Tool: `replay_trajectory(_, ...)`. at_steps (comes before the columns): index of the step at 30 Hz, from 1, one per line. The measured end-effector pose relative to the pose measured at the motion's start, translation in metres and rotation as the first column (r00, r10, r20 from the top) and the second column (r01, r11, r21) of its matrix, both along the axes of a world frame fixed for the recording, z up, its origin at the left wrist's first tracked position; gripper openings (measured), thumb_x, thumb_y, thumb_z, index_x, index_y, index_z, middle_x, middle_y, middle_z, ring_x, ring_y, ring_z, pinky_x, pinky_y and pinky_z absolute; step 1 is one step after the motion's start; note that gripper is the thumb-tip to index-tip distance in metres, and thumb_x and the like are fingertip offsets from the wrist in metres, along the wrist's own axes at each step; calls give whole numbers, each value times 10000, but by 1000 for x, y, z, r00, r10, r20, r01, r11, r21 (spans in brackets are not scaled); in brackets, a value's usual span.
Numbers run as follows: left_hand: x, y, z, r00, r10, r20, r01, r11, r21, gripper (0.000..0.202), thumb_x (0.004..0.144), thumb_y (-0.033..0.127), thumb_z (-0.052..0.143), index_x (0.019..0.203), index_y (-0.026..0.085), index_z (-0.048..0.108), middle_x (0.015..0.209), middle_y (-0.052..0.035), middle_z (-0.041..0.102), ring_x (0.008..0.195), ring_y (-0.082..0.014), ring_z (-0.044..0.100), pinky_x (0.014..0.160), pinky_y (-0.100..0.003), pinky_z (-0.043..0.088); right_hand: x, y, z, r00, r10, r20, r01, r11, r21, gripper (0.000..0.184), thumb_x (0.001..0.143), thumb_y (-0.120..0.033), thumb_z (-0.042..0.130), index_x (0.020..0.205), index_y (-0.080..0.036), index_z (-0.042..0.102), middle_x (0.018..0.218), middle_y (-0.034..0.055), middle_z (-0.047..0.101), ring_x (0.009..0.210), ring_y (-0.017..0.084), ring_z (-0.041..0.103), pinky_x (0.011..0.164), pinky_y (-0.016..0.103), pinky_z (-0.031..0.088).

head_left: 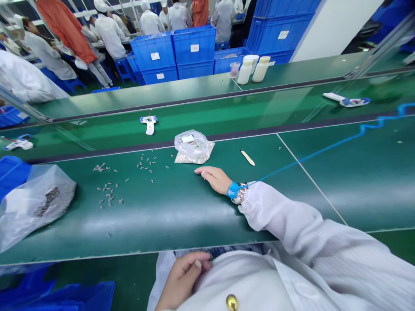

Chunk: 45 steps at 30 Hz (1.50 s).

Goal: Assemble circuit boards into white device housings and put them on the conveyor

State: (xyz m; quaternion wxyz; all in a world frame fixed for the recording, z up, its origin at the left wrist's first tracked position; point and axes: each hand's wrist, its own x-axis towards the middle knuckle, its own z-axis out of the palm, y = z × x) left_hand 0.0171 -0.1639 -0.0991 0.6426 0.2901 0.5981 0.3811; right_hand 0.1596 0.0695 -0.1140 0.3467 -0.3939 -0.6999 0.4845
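Plastic bag (193, 147) just beyond right hand (214, 180)

Stacked blue crates (194, 52) stand at twelve o'clock beyond the green workbench (129, 103), a white wall (337, 26) at one o'clock, white-coated workers (110, 36) at eleven.

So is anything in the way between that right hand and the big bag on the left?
Yes, small metal parts lie scattered on the green belt between the right hand and the clear plastic bag.
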Motion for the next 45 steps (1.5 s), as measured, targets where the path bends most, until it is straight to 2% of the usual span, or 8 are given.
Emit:
replay_trajectory(4,-2,-22,-30,925,341,170,-289,918,-271,89,733,169,609,779,154,684,664,-65,694,689,-193,694,679,-300,537,-8,-5,-6,987,69,-144,-90,986,-139,312,868,-396,470,886,-155,667,869,62,685,850,161,634,863,374,478)
replay_trajectory(9,-1,-4,-52,758,587,284,-466,793,-393,161,778,74,482,754,133,630,693,-60,675,648,-123,674,615,-226,536,-13,-2,-12,967,40,-250,-106,961,-255,304,898,-395,497,889,-113,611,862,34,644,832,137,616,820,361,487)
replay_trajectory(17,24,45,-45,643,536,547,-515,831,-208,314,901,358,409,1027,175,631,953,-65,692,842,-181,647,759,-381,513,-44,-35,-2,939,117,-323,-257,863,-435,305,902,-373,503,781,-110,598,726,0,626,708,109,614,732,309,506)
replay_trajectory(27,23,31,-44,528,633,566,-647,732,-214,314,879,337,531,1135,156,540,1115,-79,585,919,-190,601,770,-390,517,-66,-146,11,921,85,-381,-303,770,-562,280,762,-365,539,587,-153,594,540,-5,581,536,94,559,552,218,445)
replay_trajectory(33,19,25,-44,518,683,514,-627,713,-315,284,881,327,531,1105,153,556,1080,-69,598,882,-178,608,739,-364,527,-54,-149,20,919,41,-392,-273,782,-560,289,691,-429,579,582,-161,577,527,2,567,508,111,548,529,245,450)
replay_trajectory(37,9,2,-25,576,693,433,-536,721,-440,202,896,308,509,888,122,587,794,-10,617,636,-103,595,552,-245,509,-28,-111,23,921,-65,-384,-146,858,-493,313,674,-456,621,600,-159,555,560,-13,546,548,105,551,599,266,485)
replay_trajectory(40,-5,-3,4,634,666,393,-486,739,-467,387,950,218,344,604,129,493,487,32,482,352,-39,441,328,-128,331,-1,-75,13,935,-176,-308,26,900,-435,322,752,-437,608,636,-144,538,578,-30,521,547,83,527,589,252,485)
replay_trajectory(45,-23,78,61,755,498,427,-395,865,-309,524,968,353,246,490,170,357,379,74,307,241,-31,247,255,-142,180,31,-26,-9,955,-281,-101,243,928,-282,263,891,-347,521,775,-115,558,667,-32,539,569,66,515,565,222,465)
